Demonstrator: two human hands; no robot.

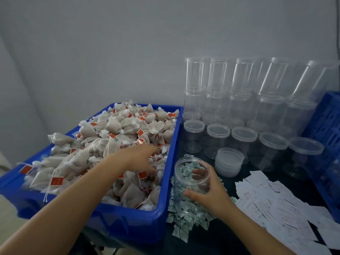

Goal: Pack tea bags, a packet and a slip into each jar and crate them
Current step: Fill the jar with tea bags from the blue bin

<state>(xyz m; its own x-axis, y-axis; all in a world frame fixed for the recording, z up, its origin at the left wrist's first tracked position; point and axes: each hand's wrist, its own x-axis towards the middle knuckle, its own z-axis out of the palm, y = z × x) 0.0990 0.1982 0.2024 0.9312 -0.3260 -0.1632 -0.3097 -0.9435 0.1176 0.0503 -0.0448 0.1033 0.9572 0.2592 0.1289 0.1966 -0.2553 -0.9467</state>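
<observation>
Two hands are in my view, both working around the jar (pixel 191 181), which stands on the dark table (pixel 220 234) just right of the blue bin (pixel 165 181). My right hand (pixel 207 188) grips the jar from its right side, thumb across the near wall and fingers curled round the far side, seen through the clear plastic. The jar is upright and open at the top; I cannot tell whether it holds anything, since the packets show through its walls. My left hand (pixel 141 159) reaches into the bin, left of the jar, fingers spread and bent down onto the tea bags (pixel 114 137); it is blurred and I cannot tell whether it has pinched one. The tea bags, pale with red tags on strings, fill the bin in a heap.

Around the foot of the jar lies a pile of small green-and-white packets (pixel 185 216), touching the bin wall. Right of the jar, white printed slips (pixel 272 203) are scattered over the table. Just behind the jar and to its right stands a short stack of clear lids (pixel 229 161). Further behind it are rows of empty jars (pixel 244 107), some stacked two high, the nearest ones capped. Far right of the jar, a blue crate (pixel 323 137) stands at the frame edge.
</observation>
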